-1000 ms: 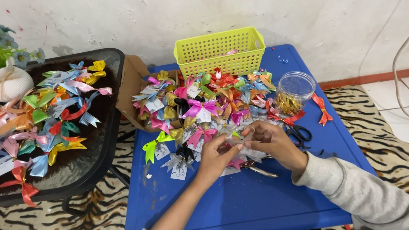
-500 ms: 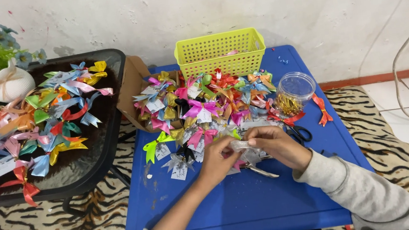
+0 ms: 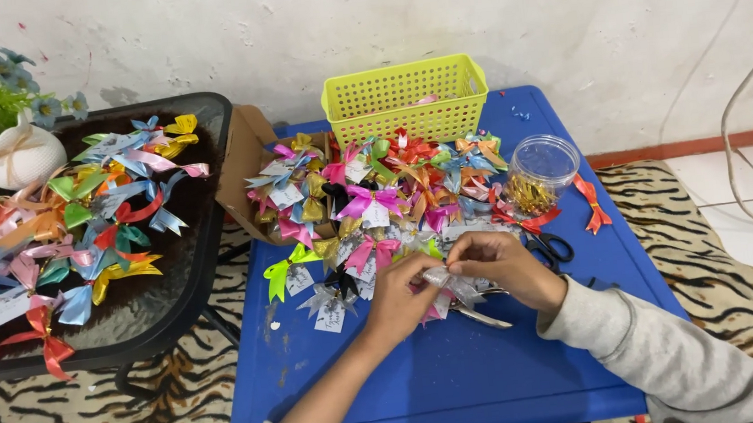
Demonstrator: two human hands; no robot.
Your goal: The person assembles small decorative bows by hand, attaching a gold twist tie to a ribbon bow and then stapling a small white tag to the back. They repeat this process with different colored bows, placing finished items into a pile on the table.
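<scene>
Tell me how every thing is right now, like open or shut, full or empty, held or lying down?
Left hand: pinching the silver bow.
Right hand: pinching the same bow from the other side.
Silver bow: held above the table between both hands.
Yellow basket: upright, almost empty.
Clear jar: lid off, gold bits inside.
Scissors: lying on the blue table.
Cardboard box: open, bows spilling out.

Near half of the blue table (image 3: 466, 378) lies bare; bows (image 3: 375, 198), basket (image 3: 407, 98), jar (image 3: 540, 171) crowd the far half.
</scene>
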